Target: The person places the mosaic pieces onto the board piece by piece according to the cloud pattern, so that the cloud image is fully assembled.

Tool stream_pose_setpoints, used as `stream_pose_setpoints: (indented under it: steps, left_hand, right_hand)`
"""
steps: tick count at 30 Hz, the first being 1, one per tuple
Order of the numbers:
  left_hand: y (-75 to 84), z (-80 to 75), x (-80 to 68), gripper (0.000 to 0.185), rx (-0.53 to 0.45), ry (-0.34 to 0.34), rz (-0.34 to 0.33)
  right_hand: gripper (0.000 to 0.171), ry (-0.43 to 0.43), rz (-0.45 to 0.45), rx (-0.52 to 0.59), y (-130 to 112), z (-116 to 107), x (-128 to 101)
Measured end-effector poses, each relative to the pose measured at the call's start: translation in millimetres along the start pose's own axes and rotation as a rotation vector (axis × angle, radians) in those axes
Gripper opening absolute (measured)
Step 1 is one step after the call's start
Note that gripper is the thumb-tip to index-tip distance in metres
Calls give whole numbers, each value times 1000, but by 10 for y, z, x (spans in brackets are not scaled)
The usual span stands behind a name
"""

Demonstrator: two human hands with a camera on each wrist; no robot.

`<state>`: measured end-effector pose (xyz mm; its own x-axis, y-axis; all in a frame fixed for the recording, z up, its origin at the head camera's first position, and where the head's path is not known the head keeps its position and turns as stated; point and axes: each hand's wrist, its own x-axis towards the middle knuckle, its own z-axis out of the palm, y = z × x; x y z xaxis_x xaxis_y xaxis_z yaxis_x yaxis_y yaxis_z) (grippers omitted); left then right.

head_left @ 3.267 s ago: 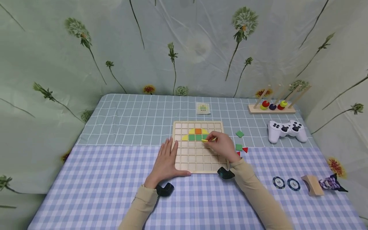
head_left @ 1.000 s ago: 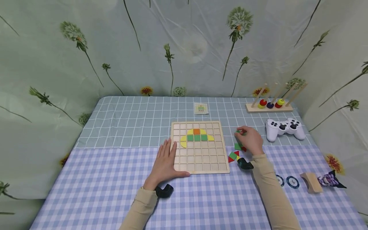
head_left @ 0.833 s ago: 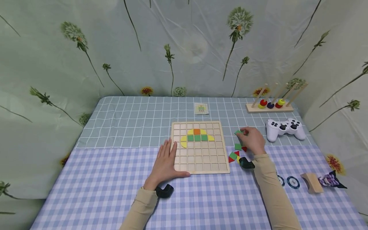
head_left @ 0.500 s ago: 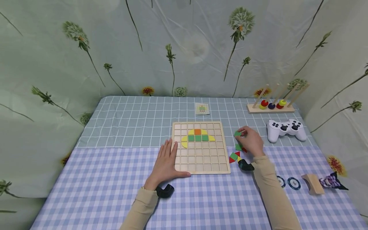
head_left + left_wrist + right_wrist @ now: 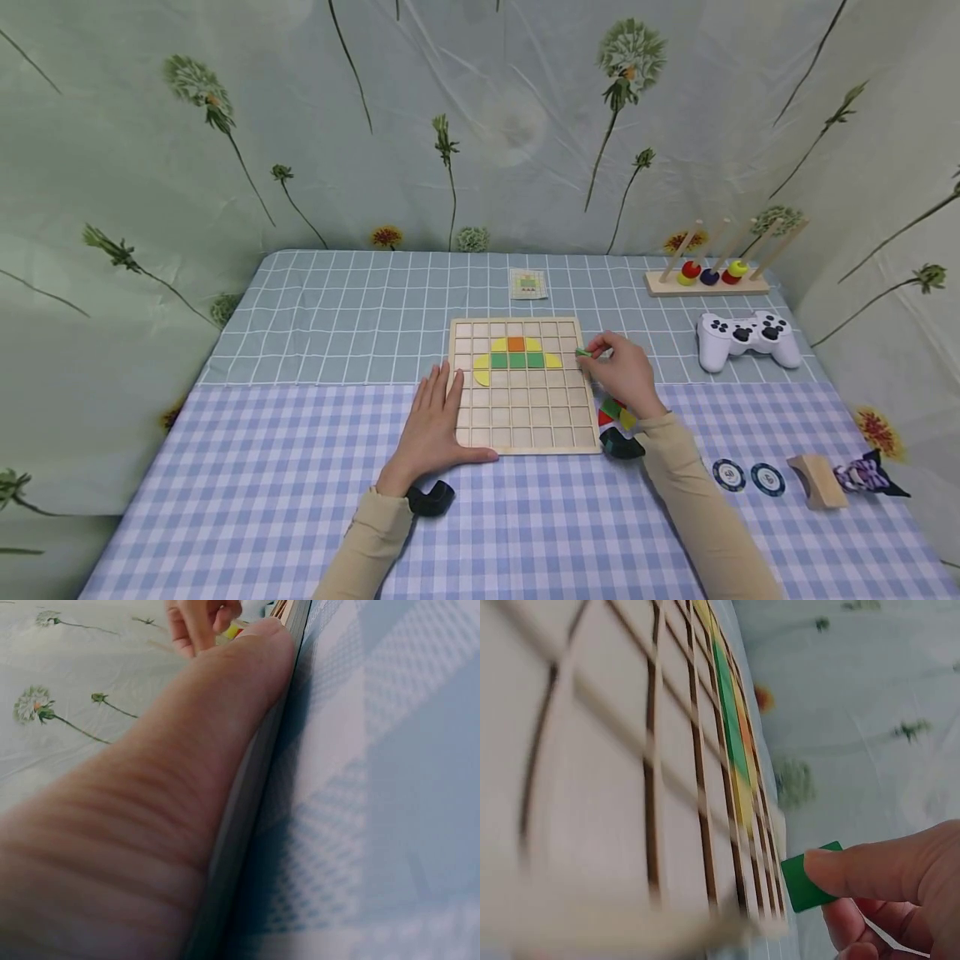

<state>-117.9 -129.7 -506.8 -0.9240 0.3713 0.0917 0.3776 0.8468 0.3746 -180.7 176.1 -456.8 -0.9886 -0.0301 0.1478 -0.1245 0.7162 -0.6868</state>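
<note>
Green square tile [image 5: 582,352], pinched, over wooden grid board [image 5: 523,417] edge

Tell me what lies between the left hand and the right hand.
In the head view, the wooden grid board spans the gap between the left hand and the right hand, which pinches a green tile over the board's right edge.

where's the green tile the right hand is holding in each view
Head: green tile pinched at the right hand's fingertips, over the board's right edge.
Left wrist: not in it; only the left hand along the board's edge.
Right wrist: lower right, under a fingertip, just off the board's far edge.
Shared landmark: the wooden grid board with its yellow and green pieces.
</note>
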Motion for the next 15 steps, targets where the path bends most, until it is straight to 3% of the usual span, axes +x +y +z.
stream_pose_setpoints:
  steps: [5, 15]
  left_hand:
    - [-3, 2, 1, 130, 7, 11, 7]
    - [-10, 15, 2, 130, 6, 12, 6]
  right_hand:
    - [14, -92, -29, 79, -244, 193, -6]
    - [8, -206, -83, 69, -536, 538, 29]
